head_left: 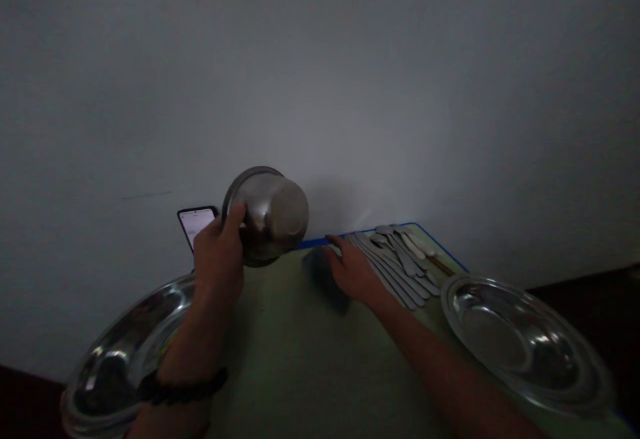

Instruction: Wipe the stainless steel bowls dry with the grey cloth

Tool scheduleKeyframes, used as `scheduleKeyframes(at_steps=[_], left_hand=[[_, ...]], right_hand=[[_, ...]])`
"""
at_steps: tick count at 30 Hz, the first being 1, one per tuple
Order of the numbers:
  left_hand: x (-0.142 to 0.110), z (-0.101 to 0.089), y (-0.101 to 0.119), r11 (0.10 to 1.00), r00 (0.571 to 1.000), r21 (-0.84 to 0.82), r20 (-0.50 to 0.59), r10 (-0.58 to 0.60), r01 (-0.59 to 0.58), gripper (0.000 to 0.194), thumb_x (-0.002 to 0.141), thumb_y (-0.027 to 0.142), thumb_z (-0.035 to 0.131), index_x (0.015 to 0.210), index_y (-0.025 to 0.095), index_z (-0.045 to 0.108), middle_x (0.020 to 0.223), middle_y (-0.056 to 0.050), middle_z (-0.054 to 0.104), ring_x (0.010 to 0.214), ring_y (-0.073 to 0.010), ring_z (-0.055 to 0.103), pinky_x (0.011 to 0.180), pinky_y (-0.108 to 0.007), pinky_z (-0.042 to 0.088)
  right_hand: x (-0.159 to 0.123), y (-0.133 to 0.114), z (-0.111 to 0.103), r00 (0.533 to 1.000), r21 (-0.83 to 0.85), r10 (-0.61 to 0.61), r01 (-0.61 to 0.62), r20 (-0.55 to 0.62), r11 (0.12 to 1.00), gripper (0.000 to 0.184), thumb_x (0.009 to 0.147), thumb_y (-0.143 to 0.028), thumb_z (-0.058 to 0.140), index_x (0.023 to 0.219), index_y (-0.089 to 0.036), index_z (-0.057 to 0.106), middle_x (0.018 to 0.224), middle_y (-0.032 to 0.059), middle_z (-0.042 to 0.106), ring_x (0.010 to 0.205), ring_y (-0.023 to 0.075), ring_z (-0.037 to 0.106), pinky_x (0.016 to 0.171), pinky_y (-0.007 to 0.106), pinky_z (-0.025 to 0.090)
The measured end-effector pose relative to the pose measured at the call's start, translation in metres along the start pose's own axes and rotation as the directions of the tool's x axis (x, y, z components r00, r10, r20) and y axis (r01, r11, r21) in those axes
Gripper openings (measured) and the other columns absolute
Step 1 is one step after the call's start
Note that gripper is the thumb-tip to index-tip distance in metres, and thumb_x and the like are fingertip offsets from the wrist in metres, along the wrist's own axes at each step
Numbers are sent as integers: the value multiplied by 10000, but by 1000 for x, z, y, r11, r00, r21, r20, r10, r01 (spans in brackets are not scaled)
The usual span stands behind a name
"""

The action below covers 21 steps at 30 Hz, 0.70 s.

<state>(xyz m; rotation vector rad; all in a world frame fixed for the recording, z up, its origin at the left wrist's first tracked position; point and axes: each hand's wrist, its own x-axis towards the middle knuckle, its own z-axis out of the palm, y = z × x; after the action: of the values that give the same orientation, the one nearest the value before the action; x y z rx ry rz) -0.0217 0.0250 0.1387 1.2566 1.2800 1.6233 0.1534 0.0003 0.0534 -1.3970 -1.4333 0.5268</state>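
Note:
My left hand (219, 249) grips a stainless steel bowl (280, 216) by its rim, thumb on the outer wall. The bowl is tipped on its side above the table, its base turned to the right. Its inside is hidden from me. Lower and to the right, my right hand (354, 271) is closed on a dark cloth (325, 284), blurred and close to the table top. Cloth and bowl are apart. Just right of that hand, several knives and spoons (395, 262) lie side by side on the table.
The green table (300, 366) has a blue edge and meets a pale wall (320, 92). A large shiny metal basin (115, 366) stands at left, partly behind my forearm. Another metal basin (500, 339) is at right. A lit phone (196, 220) leans by the wall.

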Motion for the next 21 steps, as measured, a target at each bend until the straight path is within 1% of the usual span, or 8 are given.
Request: scheduleKeyframes(at_steps=[3, 8, 11, 13, 15, 17, 18, 21], left_hand=[[-11, -1, 2, 862, 910, 343, 315, 270, -374, 252, 743, 413, 667, 654, 177, 676, 543, 32, 597, 529, -118, 517, 501, -227, 364], [-35, 17, -9, 416, 255, 102, 908, 331, -904, 252, 787, 411, 635, 638, 214, 683, 525, 21, 619, 476, -118, 540, 518, -248, 367], [-44, 26, -18, 305, 146, 6, 887, 438, -952, 253, 820, 402, 596, 674, 211, 676, 597, -10, 665, 590, -164, 617, 629, -293, 449], [-45, 30, -24, 358, 251, 19, 747, 615, -934, 166, 834, 328, 570, 798, 217, 688, 810, -43, 719, 838, -207, 652, 844, -359, 459], [-44, 35, -29, 563, 534, 91, 468, 704, -822, 186, 808, 265, 582, 970, 230, 666, 1112, -65, 673, 1153, -234, 543, 1032, -406, 353], [-42, 41, -32, 887, 868, 38, 228, 441, -460, 332, 763, 231, 616, 1094, 255, 613, 1247, -51, 603, 1276, -223, 446, 1074, -388, 325], [-41, 43, -32, 977, 955, -33, 206, 214, -212, 380, 752, 223, 615, 1130, 253, 592, 1231, -54, 612, 1255, -227, 476, 1048, -382, 367], [-41, 47, -31, 934, 887, -117, 372, -274, 337, 292, 774, 194, 531, 1046, 165, 633, 896, -89, 720, 896, -248, 683, 809, -381, 541]], right_hand=[[-5, -18, -21, 950, 452, 298, -308, 96, 837, 579, 897, -582, 258, 1248, -191, 502, 1269, 158, 576, 1117, 237, 584, 881, 385, 487], [-6, -42, -61, 865, 688, 389, -491, 316, 535, 524, 791, -634, 469, 1088, -213, 570, 950, 85, 685, 770, 205, 648, 617, 335, 516], [-8, -33, -61, 851, 694, 503, -455, 153, 558, 265, 698, -244, 618, 955, -203, 573, 763, 15, 669, 614, 163, 609, 534, 284, 473], [-9, -24, -57, 849, 718, 523, -407, 70, 565, 337, 639, -99, 545, 954, -218, 556, 723, -21, 653, 586, 146, 599, 533, 266, 466], [-10, -19, -55, 865, 752, 502, -334, 5, 568, 417, 617, -56, 486, 990, -233, 547, 728, -34, 655, 624, 143, 616, 574, 264, 483], [-12, -20, -57, 885, 755, 461, -263, -58, 601, 447, 639, -62, 470, 1045, -237, 538, 778, -26, 674, 702, 154, 639, 639, 279, 506], [-13, -21, -60, 902, 728, 423, -236, -82, 644, 428, 674, -86, 474, 1070, -235, 534, 821, -14, 685, 751, 164, 647, 674, 293, 513], [-19, -22, -76, 974, 423, 207, -149, -94, 894, 270, 827, -262, 467, 1074, -214, 565, 969, 36, 697, 921, 197, 634, 818, 343, 499]])
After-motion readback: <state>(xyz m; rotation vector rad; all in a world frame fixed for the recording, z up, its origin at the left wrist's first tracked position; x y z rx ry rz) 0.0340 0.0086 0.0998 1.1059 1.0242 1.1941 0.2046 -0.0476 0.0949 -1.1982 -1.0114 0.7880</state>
